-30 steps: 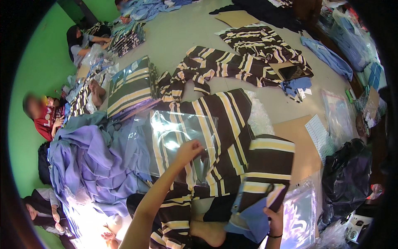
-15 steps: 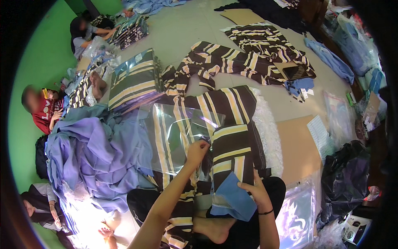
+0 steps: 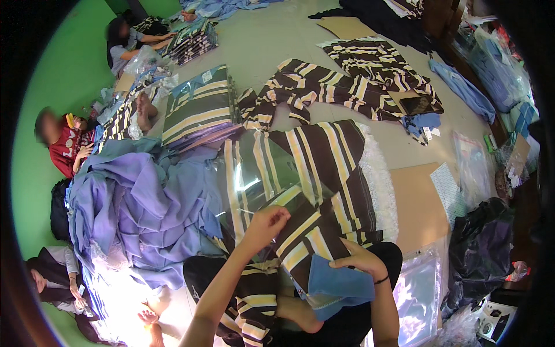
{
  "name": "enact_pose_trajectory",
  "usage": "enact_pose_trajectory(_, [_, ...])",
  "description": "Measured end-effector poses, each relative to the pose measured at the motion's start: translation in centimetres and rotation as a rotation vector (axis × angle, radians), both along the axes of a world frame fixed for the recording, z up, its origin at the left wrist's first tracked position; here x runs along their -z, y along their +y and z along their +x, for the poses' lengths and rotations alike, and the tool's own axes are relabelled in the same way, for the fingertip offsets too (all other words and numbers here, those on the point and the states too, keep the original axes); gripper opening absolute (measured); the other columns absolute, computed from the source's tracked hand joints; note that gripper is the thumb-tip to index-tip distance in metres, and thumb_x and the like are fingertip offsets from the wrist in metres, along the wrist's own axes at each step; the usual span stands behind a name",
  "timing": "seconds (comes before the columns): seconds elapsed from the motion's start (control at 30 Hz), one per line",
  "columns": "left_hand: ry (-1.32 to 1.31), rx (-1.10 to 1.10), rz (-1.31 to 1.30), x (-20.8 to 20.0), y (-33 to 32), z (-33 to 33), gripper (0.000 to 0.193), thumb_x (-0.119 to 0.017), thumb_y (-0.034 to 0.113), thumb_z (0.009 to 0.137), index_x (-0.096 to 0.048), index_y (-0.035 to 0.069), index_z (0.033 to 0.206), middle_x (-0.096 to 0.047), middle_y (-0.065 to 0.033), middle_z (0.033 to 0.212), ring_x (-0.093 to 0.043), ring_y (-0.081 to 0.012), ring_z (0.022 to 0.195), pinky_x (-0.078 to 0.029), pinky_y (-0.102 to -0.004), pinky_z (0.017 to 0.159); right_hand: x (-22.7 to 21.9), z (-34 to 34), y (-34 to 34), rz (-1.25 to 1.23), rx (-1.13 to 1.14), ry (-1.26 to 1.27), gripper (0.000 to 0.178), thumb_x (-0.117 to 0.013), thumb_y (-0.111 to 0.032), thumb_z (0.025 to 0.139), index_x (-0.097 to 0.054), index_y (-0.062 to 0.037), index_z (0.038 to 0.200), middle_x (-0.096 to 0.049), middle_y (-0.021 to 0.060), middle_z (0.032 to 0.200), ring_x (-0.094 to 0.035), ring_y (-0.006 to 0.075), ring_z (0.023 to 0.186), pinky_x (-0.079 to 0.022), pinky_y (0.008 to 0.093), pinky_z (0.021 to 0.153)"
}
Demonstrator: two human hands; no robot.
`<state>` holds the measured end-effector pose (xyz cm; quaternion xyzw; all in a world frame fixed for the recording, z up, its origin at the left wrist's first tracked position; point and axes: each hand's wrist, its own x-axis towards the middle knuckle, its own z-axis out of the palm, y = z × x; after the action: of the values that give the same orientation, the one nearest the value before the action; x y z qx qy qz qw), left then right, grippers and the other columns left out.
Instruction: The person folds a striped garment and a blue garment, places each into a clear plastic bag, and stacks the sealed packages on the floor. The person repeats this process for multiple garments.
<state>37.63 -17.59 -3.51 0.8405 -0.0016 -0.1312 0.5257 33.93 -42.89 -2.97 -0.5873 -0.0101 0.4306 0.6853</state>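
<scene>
My right hand (image 3: pixel 363 259), with a dark band at the wrist, grips the near right edge of a folded striped garment (image 3: pixel 315 246) in dark brown, white and yellow. A blue piece of fabric (image 3: pixel 341 283) hangs at the garment's near end, under that hand. My left hand (image 3: pixel 266 226) has its fingers pinched at the near edge of a clear plastic bag (image 3: pixel 248 156). The garment's far end lies under or inside the bag's film; glare hides exactly which. Beneath the bag, a larger striped garment (image 3: pixel 341 153) lies spread out.
Left are a heap of lilac-blue cloth (image 3: pixel 139 214) and a stack of bagged striped garments (image 3: pixel 199 110). Right are brown cardboard (image 3: pixel 413 202), clear bags (image 3: pixel 413 295) and a black plastic bag (image 3: pixel 480 248). Several other people (image 3: pixel 66 144) sit along the green wall.
The folded garment has tilted, its far end swinging left toward the bag's film. My left hand has moved slightly left and down; the blue fabric has shifted right.
</scene>
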Motion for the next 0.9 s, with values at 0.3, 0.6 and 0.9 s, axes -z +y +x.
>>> enact_pose_trajectory(0.3, [-0.497, 0.27, 0.344, -8.5, -1.5, -8.5, 0.008, -0.057, 0.011, 0.078, -0.056, 0.003, 0.081, -0.056, -0.0095, 0.077, -0.056, -0.0262, 0.068, -0.046, -0.0315, 0.06, -1.5, -3.7, 6.1, 0.124, 0.172, -0.09, 0.071, -0.069, -0.013, 0.069, -0.031, 0.0034, 0.126, -0.047, 0.0117, 0.117, -0.044, 0.0185, 0.107, -0.032, 0.0284, 0.092])
enact_pose_trajectory(0.6, [-0.855, -0.529, -0.186, -8.8, -1.0, -11.9, 0.069, -0.069, 0.002, 0.064, -0.028, 0.004, 0.119, -0.046, -0.013, 0.109, -0.049, -0.0237, 0.098, -0.037, -0.0351, 0.085, -4.1, -9.0, 5.8, 0.34, 0.443, -0.091, 0.062, -0.067, -0.001, 0.068, -0.037, 0.0003, 0.121, -0.051, 0.0085, 0.11, -0.049, 0.0151, 0.101, -0.037, 0.0293, 0.089])
enact_pose_trajectory(0.9, [0.084, -0.282, -0.785, -10.8, -0.4, -11.4, 0.056, -0.064, 0.008, 0.074, -0.035, -0.001, 0.12, -0.048, -0.0089, 0.109, -0.047, -0.0149, 0.099, -0.038, -0.0274, 0.085, -4.6, -9.0, 6.3, 0.311, 0.509, -0.128, 0.056, -0.067, -0.005, 0.069, -0.04, -0.0023, 0.118, -0.051, 0.0057, 0.108, -0.049, 0.0137, 0.099, -0.038, 0.0279, 0.086])
